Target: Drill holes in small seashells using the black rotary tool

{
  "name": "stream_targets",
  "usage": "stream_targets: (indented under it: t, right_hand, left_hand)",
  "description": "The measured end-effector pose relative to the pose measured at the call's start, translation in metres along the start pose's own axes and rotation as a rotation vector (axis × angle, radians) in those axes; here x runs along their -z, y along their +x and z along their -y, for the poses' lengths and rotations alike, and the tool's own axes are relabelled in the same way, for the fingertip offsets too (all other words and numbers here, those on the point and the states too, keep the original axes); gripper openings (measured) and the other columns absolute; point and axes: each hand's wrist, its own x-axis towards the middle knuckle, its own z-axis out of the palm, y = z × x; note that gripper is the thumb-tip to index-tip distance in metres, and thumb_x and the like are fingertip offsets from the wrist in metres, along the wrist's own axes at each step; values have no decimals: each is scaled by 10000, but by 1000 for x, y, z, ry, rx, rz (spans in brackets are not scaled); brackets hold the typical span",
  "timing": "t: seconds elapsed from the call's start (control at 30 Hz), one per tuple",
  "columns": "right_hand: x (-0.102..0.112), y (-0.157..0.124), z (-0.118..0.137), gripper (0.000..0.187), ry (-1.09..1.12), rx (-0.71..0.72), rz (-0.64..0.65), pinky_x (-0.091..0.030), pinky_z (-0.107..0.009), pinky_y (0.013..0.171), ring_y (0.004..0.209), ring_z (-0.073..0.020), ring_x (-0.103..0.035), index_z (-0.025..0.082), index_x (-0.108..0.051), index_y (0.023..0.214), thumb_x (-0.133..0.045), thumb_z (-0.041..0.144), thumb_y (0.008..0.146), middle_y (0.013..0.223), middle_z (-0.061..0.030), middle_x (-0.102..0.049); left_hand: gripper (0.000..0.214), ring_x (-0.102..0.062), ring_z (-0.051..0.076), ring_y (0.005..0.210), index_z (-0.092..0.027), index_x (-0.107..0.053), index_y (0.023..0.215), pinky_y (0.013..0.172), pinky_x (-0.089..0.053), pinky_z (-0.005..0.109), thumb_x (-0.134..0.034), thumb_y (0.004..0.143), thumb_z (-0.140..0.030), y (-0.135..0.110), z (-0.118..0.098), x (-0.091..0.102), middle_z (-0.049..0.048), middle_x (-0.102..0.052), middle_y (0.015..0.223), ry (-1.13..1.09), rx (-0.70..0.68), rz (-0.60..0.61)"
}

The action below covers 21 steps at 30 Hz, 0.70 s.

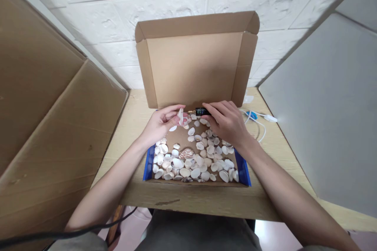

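Note:
An open cardboard box (243,169) with blue sides lies on the desk, its lid (194,66) standing up at the back. Several pale seashells (194,160) cover its floor. My left hand (160,123) is over the far left part of the box, its fingers pinched on a whitish-pink shell (182,117). My right hand (225,121) is closed round a small black tool with a gold tip (200,111), and the tip points left at that shell.
The wooden desk (129,125) meets a white brick-pattern wall (118,15). A large cardboard sheet (53,125) leans on the left, a grey panel (324,117) on the right. White and blue cables (256,119) lie right of the box. A black cable (88,231) crosses my lap.

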Motion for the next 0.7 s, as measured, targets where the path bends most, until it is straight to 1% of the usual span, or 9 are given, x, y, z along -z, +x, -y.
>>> stream_targets:
  t: [0.1,0.27,0.47,0.6,0.7]
  right_hand:
    - [0,0,0,244,5,-13,-1,-390,-315,679,794,-182,-576,147,-628,1080,-548,305,912,919,-70,-705]
    - [1,0,0,233,28,-7,-32,-394,-325,702,816,-186,-578,151,-631,1085,-570,274,896,921,-74,-698]
    - [1,0,0,219,56,-25,16,-398,-334,716,832,-190,-585,190,-630,1089,-549,279,906,934,-64,-700]
    - [1,0,0,219,48,-45,-15,-402,-330,705,815,-188,-589,177,-634,1077,-558,284,902,925,-70,-702]
    - [1,-1,-1,223,47,-39,-2,-412,-328,699,813,-189,-599,180,-634,1075,-562,299,901,924,-65,-706]
  left_hand:
    - [396,-704,208,913,-163,-599,1209,851,-539,348,-653,839,-293,0,-1,-1,92,-745,1034,2,6,-2]
    - [397,-705,214,915,-167,-596,1204,856,-539,361,-653,835,-301,0,-1,-1,93,-745,1033,-3,3,-16]
    - [404,-705,219,920,-167,-602,1196,865,-531,358,-665,825,-314,0,-1,-2,94,-750,1010,18,-3,-22]
    - [414,-704,228,929,-167,-606,1185,876,-531,372,-687,807,-313,0,-2,-2,96,-746,1031,15,8,-18]
    - [425,-703,238,940,-166,-608,1175,887,-527,386,-704,789,-317,0,-2,-2,97,-746,1032,23,10,-17]
